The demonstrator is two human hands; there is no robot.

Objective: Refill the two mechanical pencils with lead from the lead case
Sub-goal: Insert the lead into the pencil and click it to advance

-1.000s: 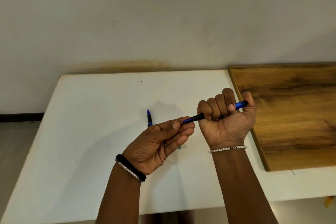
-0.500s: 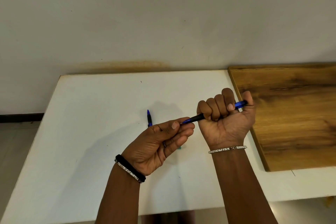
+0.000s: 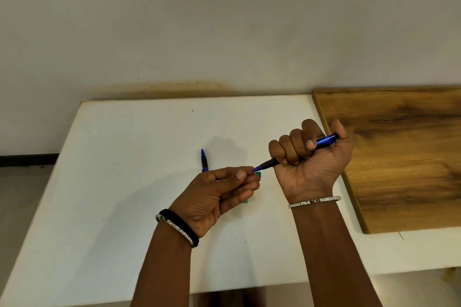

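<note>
Pencil (image 3: pixel 294 154) fisted in right hand (image 3: pixel 311 164), left hand (image 3: pixel 219 194) fingertips pinching its tip

Two bare forearms reach forward, bracelets on both wrists. The right hand (image 3: pixel 310 159) is a closed fist, palm facing the camera. The left hand (image 3: pixel 217 194) pinches thumb against fingertips, nearly touching the right.

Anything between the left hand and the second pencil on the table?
Nothing visible. The second pencil lies on the white table just beyond the left hand, partly hidden behind it. That hand's fingertips pinch at the tip of the pencil gripped by the right hand.
</note>
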